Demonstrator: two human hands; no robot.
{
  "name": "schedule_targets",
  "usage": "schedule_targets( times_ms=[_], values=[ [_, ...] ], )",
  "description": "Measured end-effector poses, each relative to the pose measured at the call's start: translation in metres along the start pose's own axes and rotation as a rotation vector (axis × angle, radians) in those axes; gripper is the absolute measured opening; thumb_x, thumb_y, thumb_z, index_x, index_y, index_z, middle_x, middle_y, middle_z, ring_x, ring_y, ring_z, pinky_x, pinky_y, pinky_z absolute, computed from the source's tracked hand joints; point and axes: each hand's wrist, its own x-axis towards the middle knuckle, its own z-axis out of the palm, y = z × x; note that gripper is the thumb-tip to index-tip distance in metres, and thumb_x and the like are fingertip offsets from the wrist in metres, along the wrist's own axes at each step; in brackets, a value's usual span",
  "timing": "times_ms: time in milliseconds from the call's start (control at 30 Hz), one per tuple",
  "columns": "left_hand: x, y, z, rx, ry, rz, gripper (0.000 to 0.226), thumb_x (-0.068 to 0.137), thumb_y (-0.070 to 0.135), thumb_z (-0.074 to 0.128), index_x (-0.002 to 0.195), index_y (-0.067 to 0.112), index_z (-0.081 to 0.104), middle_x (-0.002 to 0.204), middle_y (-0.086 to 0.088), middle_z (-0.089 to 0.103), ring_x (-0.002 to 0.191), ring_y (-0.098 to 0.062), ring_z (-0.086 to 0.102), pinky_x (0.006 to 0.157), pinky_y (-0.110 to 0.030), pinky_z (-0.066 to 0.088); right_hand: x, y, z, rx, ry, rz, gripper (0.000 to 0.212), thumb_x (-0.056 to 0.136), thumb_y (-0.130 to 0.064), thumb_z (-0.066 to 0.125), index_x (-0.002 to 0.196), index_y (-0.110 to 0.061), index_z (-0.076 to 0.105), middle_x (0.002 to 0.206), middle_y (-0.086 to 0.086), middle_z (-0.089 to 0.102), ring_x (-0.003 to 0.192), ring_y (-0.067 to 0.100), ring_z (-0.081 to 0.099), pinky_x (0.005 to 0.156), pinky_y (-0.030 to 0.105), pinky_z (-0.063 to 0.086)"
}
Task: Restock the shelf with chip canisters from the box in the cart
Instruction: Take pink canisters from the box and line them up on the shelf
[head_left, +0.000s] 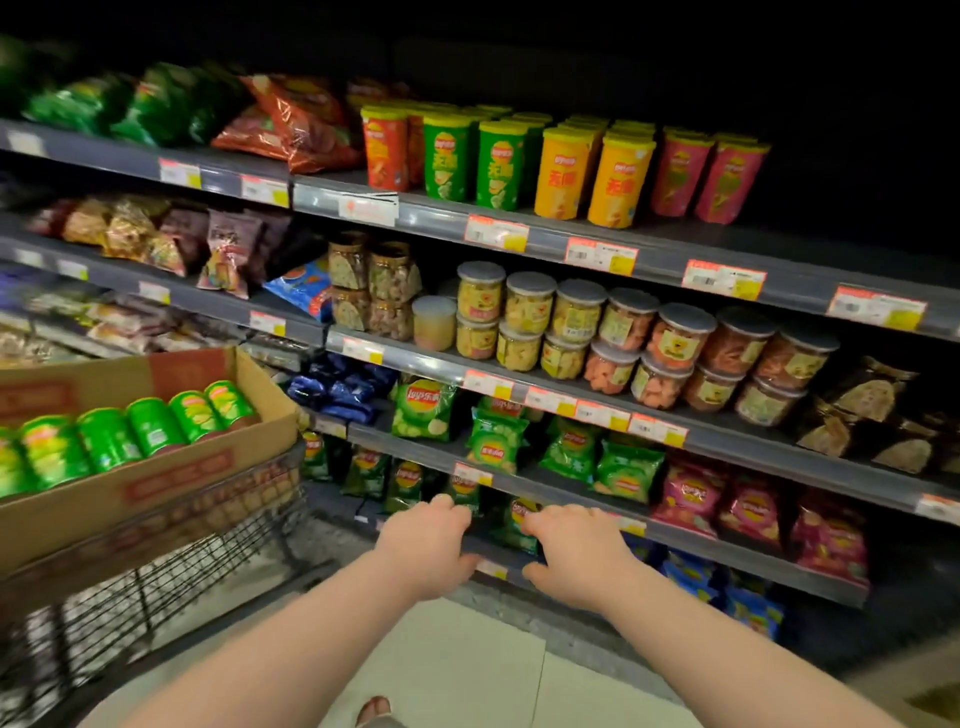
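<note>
Your left hand and right hand extend forward side by side, palms down, fingers loosely curled. Neither holds anything. Both hover in front of a lower shelf edge stocked with chip bags.

The cardboard box sits on the wire cart at your left. Green chip canisters lie on their sides in a row inside the box.

The top shelf carries upright canisters in colour groups: red, green, yellow and pink. Bare shelf space shows to the right of the pink group. The shelf below holds clear snack jars, stacked 2 high.
</note>
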Motion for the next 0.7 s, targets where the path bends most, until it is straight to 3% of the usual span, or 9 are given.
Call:
schedule_targets(
  times_ms=[300, 567, 700],
  values=[
    [-0.031, -0.097, 0.004, -0.085, 0.033, -0.103, 0.042, 0.091, 0.046, 0.048, 0.122, 0.018, 0.05, 0.118, -0.004, 0.049, 0.112, -0.027, 0.052, 0.086, -0.038, 0.045, 0.056, -0.084, -0.01, -0.045, -0.016, -0.126, 0.042, 0.09, -0.041, 0.05, 0.128, -0.024, 0.05, 0.124, 0.003, 0.056, 0.116, 0.029, 0.049, 0.096, 0.04, 0.037],
    [-0.053, -0.25, -0.005, -0.124, 0.041, -0.274, 0.042, 0.088, 0.047, 0.049, 0.117, 0.017, 0.049, 0.119, -0.006, 0.05, 0.115, -0.029, 0.052, 0.09, -0.041, 0.045, 0.156, -0.214, -0.041, -0.072, -0.046, -0.265, 0.031, 0.09, -0.039, 0.051, 0.116, -0.022, 0.053, 0.119, 0.005, 0.056, 0.115, 0.028, 0.049, 0.09, 0.038, 0.038],
    [-0.069, -0.323, -0.006, -0.132, 0.079, -0.367, 0.042, 0.087, 0.049, 0.049, 0.117, 0.019, 0.051, 0.122, -0.005, 0.051, 0.119, -0.027, 0.048, 0.092, -0.039, 0.043, 0.206, -0.283, -0.049, -0.103, -0.033, -0.33, 0.036, 0.088, -0.042, 0.05, 0.118, -0.023, 0.052, 0.121, 0.005, 0.056, 0.116, 0.028, 0.05, 0.094, 0.039, 0.038]
  ],
)
